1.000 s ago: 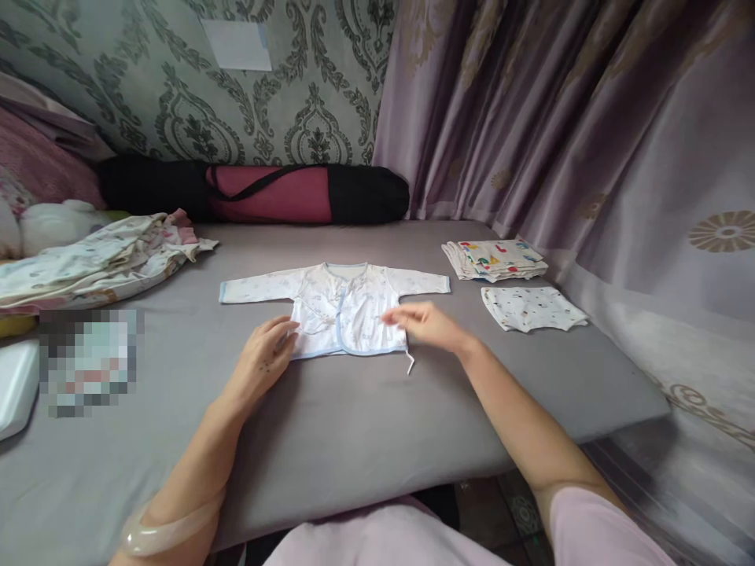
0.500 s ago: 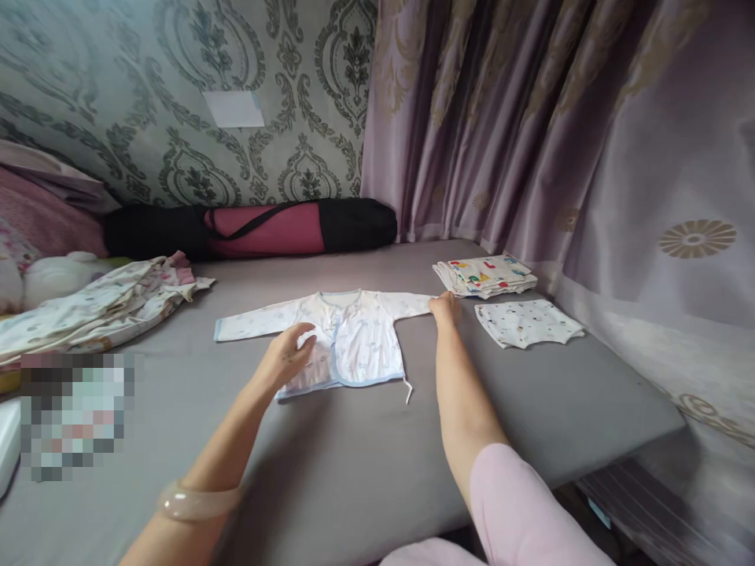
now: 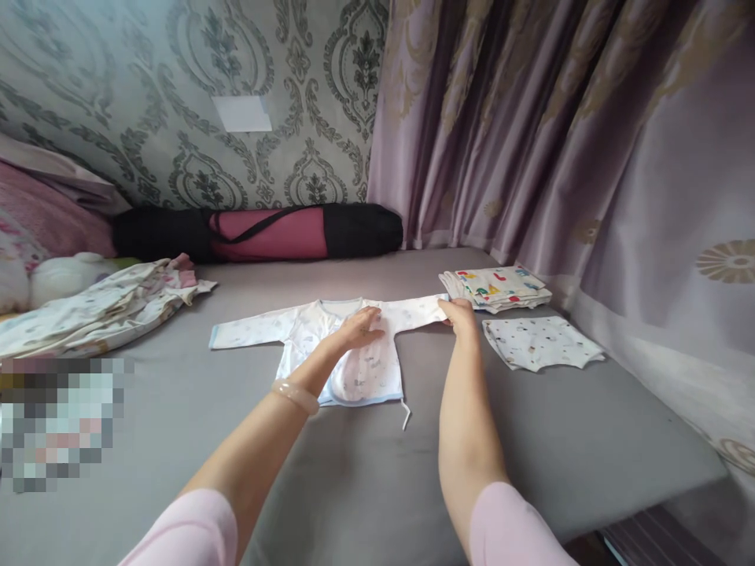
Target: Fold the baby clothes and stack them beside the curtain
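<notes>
A white baby shirt (image 3: 377, 369) with blue trim and a faint print lies spread on the grey bed sheet, both sleeves stretched out sideways. A white tie string hangs from its lower right corner. My right hand (image 3: 460, 314) pinches the cuff of the sleeve on the right. Over the upper right part of the shirt's front is my left hand (image 3: 361, 326), fingers outstretched and apart; whether it touches the cloth I cannot tell. A pale bangle (image 3: 295, 395) circles my left wrist.
Right of the shirt lie a folded stack of colourful printed cloth (image 3: 499, 287) and a folded white dotted garment (image 3: 539, 343). Crumpled baby clothes (image 3: 112, 303) lie on the left. A black and maroon long bag (image 3: 265, 233) rests along the wall. Purple curtains (image 3: 501, 118) hang on the right.
My left hand has moved right across the shirt, from its left front to near the right shoulder. My right hand keeps hold of the cuff. The view has shifted slightly.
</notes>
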Motion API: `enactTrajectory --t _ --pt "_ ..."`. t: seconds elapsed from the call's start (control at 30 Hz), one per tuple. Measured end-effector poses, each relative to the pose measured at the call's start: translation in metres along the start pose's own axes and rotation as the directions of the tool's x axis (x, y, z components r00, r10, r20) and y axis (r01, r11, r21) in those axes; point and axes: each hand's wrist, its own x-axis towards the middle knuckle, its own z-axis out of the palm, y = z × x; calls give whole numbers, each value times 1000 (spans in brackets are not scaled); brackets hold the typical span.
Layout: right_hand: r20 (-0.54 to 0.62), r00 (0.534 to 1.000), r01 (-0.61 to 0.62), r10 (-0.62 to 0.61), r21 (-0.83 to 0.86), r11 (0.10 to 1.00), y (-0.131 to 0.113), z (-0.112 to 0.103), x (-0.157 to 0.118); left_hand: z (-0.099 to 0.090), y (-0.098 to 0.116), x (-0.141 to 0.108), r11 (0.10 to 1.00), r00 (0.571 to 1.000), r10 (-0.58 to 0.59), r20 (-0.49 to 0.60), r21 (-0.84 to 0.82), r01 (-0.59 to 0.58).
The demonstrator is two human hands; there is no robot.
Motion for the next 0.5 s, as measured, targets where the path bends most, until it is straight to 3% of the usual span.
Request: enactTrajectory --t 0.17,0.3,0.5 --pt "91 995 -57 36 236 970 -16 -10 -12 -3 -3 19 996 994 -43 101 81 35" --pt "171 984 -109 37 433 895 -31 -18 -22 -5 -5 28 983 980 -91 178 173 60" --pt "226 974 -105 -15 508 855 -59 -11 -34 -12 -4 37 974 953 -154 263 201 102"
